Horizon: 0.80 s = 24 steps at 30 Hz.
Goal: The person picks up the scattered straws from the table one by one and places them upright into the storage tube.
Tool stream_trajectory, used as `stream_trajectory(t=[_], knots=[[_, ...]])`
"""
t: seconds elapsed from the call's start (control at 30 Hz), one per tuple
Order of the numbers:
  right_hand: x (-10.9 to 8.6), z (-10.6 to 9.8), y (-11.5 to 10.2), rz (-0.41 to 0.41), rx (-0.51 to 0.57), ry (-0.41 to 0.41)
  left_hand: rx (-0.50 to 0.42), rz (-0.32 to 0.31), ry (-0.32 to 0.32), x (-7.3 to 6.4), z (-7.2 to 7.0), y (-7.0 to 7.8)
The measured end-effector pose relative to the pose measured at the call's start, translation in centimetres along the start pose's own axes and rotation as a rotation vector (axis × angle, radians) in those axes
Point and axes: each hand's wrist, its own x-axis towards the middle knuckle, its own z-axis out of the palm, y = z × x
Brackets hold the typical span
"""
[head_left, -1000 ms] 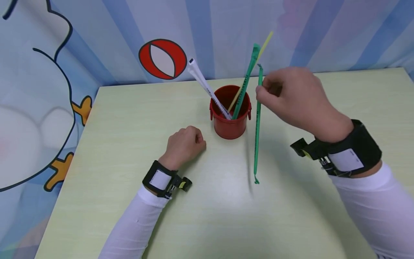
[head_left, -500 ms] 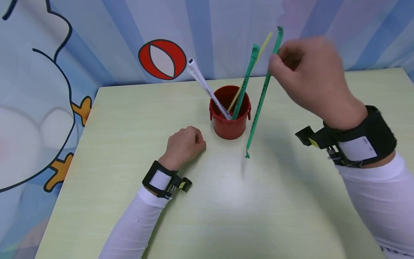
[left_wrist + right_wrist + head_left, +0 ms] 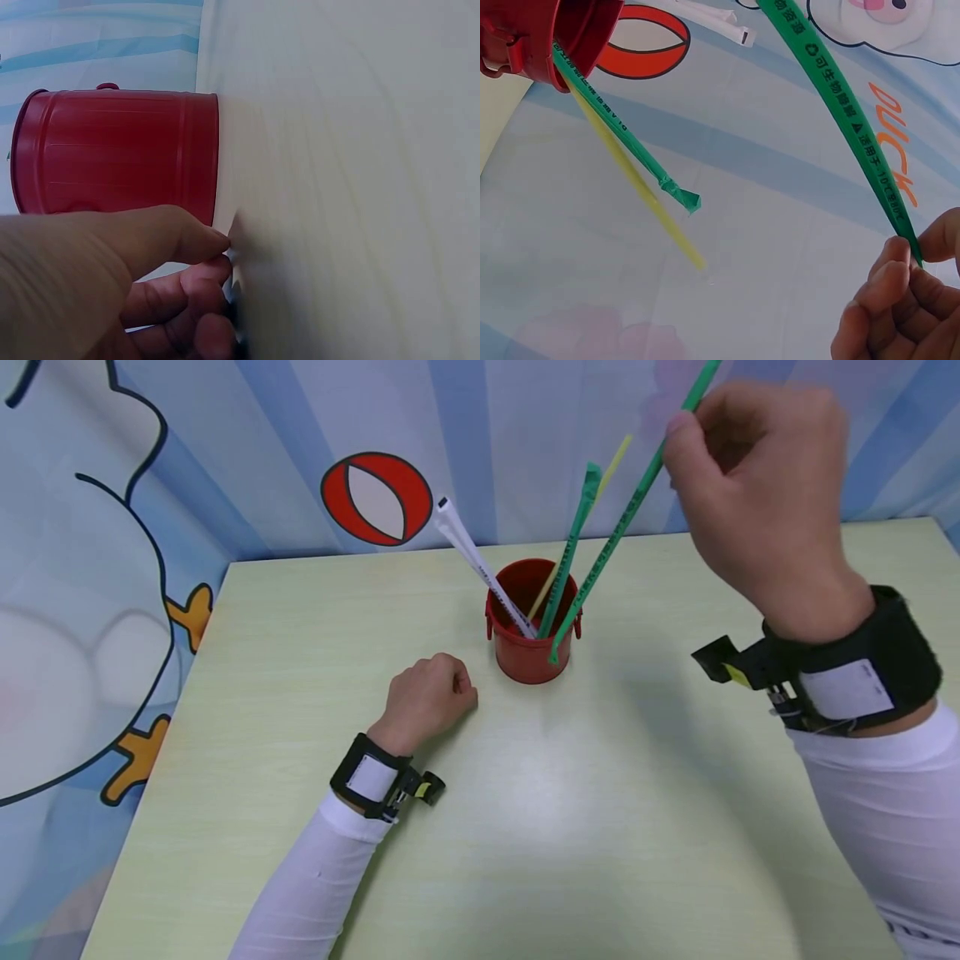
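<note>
My right hand [image 3: 772,497] pinches a green paper-wrapped straw [image 3: 626,517] between thumb and fingers, high at the right. The straw slants down to the left, and its lower end overlaps the front right rim of a small red bucket [image 3: 532,662] in the head view. Inside the bucket lean a white wrapped straw [image 3: 480,562], another green wrapped straw [image 3: 622,135] and a bare yellow straw [image 3: 641,184]. My left hand [image 3: 429,700] rests on the table in front of the bucket, fingers loosely curled and holding nothing. The held straw's upper end leaves the head view.
The pale wooden table [image 3: 480,860] ends at the back against a blue striped cloth [image 3: 525,452] with a printed red and white ball [image 3: 377,498]. Each wrist wears a black strap [image 3: 862,668] with a small camera.
My right hand has risen and moved right with the green straw. The straw has tilted, and its lower end has moved up and left to overlap the bucket. The left hand stays put.
</note>
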Motion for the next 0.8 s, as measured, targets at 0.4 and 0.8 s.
stream_trajectory(t=[0.4,0.8], knots=[[0.4,0.3,0.2,-0.028,0.038,0.107,-0.002,-0.003,0.002,-0.1,-0.1,0.1],[-0.5,1.1,0.7,-0.006,-0.024,0.063,-0.001,0.0,0.003,-0.2,-0.1,0.0]])
